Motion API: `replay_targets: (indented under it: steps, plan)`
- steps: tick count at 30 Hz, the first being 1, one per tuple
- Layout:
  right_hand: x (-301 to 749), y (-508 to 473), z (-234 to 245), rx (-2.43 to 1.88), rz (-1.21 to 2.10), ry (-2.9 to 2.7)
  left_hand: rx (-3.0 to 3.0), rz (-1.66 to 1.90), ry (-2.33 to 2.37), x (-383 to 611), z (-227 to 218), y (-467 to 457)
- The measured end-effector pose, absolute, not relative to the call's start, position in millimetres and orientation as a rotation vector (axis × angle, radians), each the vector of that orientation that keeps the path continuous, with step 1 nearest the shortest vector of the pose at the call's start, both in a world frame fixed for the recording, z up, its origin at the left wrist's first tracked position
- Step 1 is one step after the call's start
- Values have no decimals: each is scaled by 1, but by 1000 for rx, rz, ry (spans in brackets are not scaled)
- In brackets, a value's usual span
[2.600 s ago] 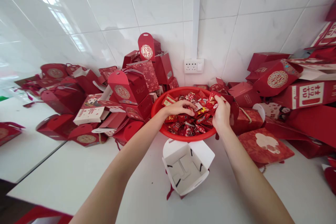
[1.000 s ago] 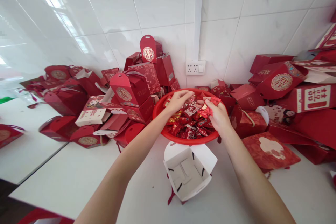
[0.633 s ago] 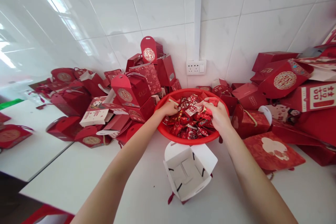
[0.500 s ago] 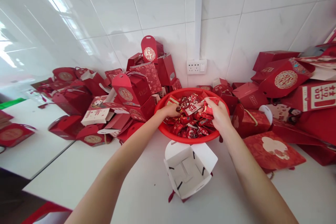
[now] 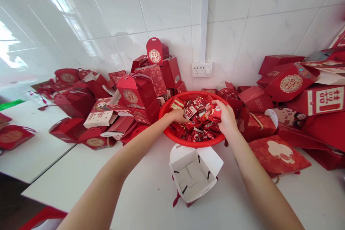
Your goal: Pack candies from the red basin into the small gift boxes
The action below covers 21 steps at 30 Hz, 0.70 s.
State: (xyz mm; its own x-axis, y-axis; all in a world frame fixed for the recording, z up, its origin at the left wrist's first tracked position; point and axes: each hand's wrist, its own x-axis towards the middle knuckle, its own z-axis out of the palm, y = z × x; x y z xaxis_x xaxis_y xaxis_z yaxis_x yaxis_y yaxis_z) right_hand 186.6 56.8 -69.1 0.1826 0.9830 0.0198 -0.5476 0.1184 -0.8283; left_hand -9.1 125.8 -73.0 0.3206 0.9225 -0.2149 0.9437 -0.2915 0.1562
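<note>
A red plastic basket (image 5: 195, 144) full of small red-wrapped candies (image 5: 197, 134) stands before me. My left hand (image 5: 178, 115) reaches into its left side, fingers stretched out over the candies and nothing plainly held. On the right side, my right hand (image 5: 227, 116) is closed around red candy packets (image 5: 215, 113); how many cannot be told. Among the candies a white-and-red printed packet (image 5: 191, 112) and a gold-and-red packet (image 5: 177, 104) lie near my left hand. Just in front of the basket stands an open box (image 5: 192, 176), white inside with dark slots, its flaps spread and no candy in it.
Piled red gift boxes (image 5: 138, 91) crowd the left against the tiled wall. More red boxes (image 5: 291, 82) are heaped on the right, with a flat red box (image 5: 280, 153) near my right forearm. A power socket (image 5: 202, 69) is on the wall behind the basket.
My left hand has straightened its fingers and shifted slightly lower in the basket, uncovering the gold-and-red packet. The white-and-red packet lies further left. My right hand has gathered red packets closer into its palm.
</note>
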Motion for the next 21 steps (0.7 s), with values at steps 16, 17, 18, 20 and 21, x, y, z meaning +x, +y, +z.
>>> replay_targets:
  steps: [16, 17, 18, 20, 21]
  plan:
    - [188, 57, -67, -763, 1202, -609, 1491, 421, 1391, -21, -76, 139]
    - [188, 57, -67, -762, 1201, -605, 1451, 456, 1412, -21, -78, 141]
    - [188, 57, -67, -760, 1200, -601, 1436, 476, 1421, -22, -79, 143]
    - [188, 57, -67, -756, 1197, -601, 1424, 492, 1416, -22, -81, 146]
    - [188, 57, -67, -758, 1196, -601, 1416, 497, 1414, -22, -82, 147]
